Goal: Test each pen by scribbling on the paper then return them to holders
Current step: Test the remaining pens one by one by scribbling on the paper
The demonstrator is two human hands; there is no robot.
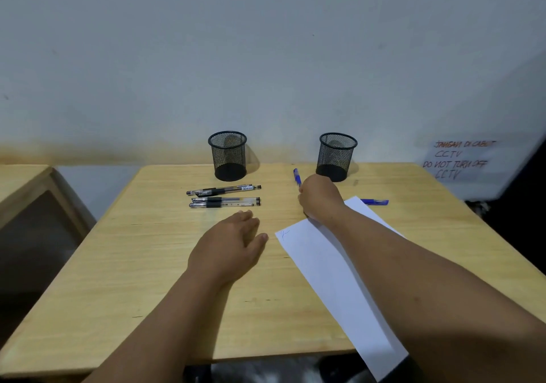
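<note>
My right hand is closed around a blue pen, whose end sticks up past the knuckles, just beyond the far corner of the white paper. The paper bears a small blue scribble at its left corner. My left hand rests flat on the table with fingers loosely apart, holding nothing. Three black pens lie side by side in front of the left black mesh holder. The right mesh holder stands just behind my right hand. Another blue pen lies right of the paper.
The wooden table stands against a pale wall. A second wooden table is at the left. A handwritten CCTV note hangs at the right. The paper overhangs the table's near edge.
</note>
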